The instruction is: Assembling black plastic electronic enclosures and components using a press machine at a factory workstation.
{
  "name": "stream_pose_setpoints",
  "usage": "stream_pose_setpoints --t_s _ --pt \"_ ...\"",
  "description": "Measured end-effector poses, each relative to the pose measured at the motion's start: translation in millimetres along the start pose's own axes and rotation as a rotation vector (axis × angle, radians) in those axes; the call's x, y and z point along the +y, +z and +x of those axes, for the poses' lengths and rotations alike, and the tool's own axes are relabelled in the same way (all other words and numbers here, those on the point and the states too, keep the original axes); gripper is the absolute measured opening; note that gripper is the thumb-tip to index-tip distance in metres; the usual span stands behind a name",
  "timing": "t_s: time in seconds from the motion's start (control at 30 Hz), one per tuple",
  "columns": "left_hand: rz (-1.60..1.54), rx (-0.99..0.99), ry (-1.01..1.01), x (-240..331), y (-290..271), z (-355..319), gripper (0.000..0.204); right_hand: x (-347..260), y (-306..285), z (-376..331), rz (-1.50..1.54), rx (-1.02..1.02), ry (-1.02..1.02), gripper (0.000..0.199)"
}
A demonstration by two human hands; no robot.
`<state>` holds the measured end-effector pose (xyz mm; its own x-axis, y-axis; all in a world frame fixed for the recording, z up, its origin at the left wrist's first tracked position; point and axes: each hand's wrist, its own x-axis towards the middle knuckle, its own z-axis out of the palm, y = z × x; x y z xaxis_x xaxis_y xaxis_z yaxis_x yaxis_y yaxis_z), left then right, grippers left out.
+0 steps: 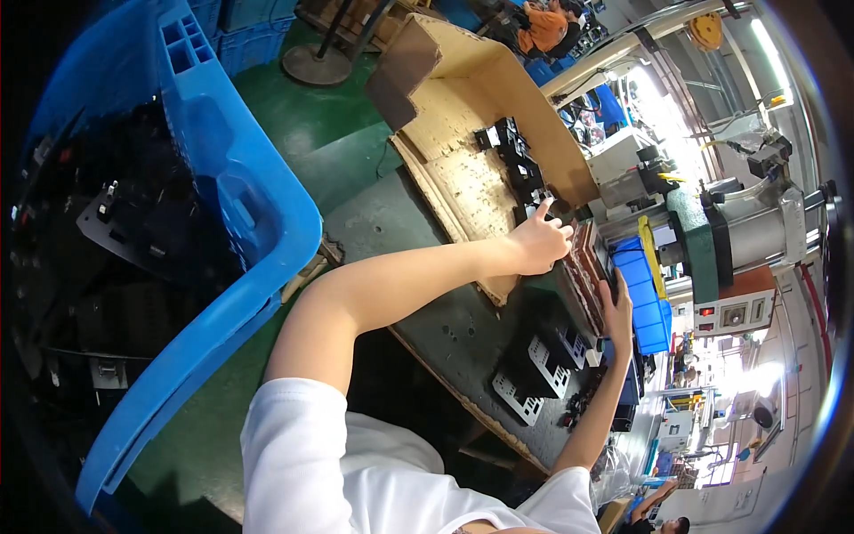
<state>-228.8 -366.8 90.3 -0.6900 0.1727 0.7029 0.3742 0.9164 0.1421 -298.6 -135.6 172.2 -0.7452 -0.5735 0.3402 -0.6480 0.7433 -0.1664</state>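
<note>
My left hand (pixel 540 242) reaches across the workbench to the near end of a row of black parts (pixel 518 160) in an open cardboard box. Its fingers are bent and closed at a small pale piece; what they grip is too small to make out. Beside it lies a long reddish-brown block (pixel 586 271) with a dark edge. My right hand (pixel 616 313) is at the block's near right side, fingers stretched out along the dark edge. Black brackets with white cut-out faces (pixel 543 378) stand on the bench between my arms.
The cardboard box (pixel 463 178) has tall back walls. A big blue bin (pixel 267 227) full of black parts fills the left. Blue trays (pixel 636 285) and a green-grey machine (pixel 694 240) stand at the right. Other people (pixel 544 28) are farther off.
</note>
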Motion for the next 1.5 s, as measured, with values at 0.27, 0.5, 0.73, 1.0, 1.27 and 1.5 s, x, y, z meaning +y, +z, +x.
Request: stream_pose_setpoints --t_s 0.27,0.5,0.73,1.0,1.27,1.5 --pt "0.012 -0.028 0.026 3 -8 3 0.015 9 -16 18 0.101 -0.004 -0.223 0.035" --pt "-1.018 0.094 -0.420 3 -9 8 0.008 18 -16 23 -0.011 -0.050 -0.283 0.049" --pt "-1.237 -0.008 -0.528 6 -19 11 0.017 14 -12 17 0.109 0.147 -0.253 0.054" --pt "-1.283 -0.061 -0.497 11 -14 7 0.017 23 -8 22 0.098 -0.055 -0.252 0.046" --pt "-1.510 -0.193 -0.570 15 -29 11 0.026 -2 -16 0 -0.045 0.299 -0.314 0.043" --pt "-1.373 -0.397 -0.413 30 -28 1 0.016 -50 1 -74 -0.273 0.469 -0.487 0.057"
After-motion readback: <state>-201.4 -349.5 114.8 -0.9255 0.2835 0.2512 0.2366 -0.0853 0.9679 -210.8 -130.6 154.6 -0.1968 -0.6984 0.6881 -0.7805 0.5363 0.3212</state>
